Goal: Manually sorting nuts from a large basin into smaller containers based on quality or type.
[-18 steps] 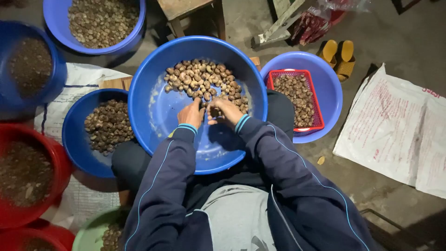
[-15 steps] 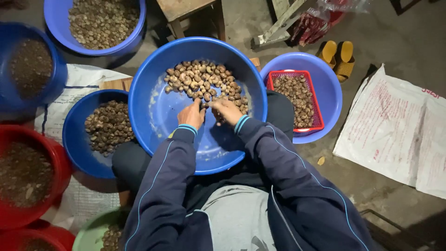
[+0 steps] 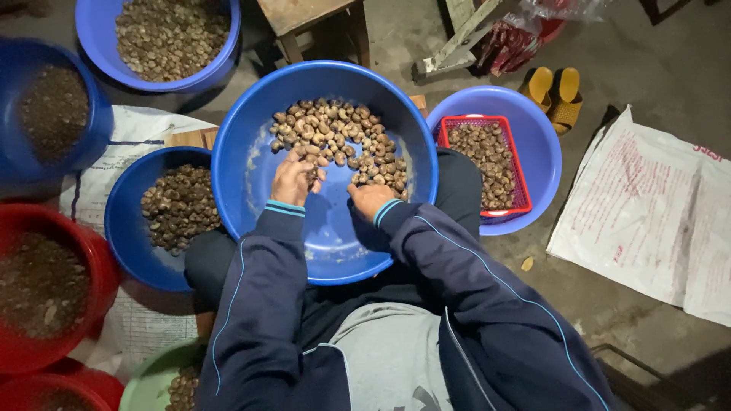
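Sorting nuts [image 3: 343,141]: two hands [image 3: 293,179], one basin [image 3: 251,152]

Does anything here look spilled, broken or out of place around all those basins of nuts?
Little stands out. One small pale scrap lies loose on the floor right of the big blue basin, apart from any bowl. Both the left hand and the right hand are in that basin's nuts; nothing looks tipped.

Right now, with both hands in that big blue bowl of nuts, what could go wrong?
1. The big blue basin seems to rest on the person's lap, so a hard push might tip it.
2. The left hand and right hand rake the nuts; some could flick over the rim.
3. The smaller blue bowl sits close by, so stray nuts could mix in.
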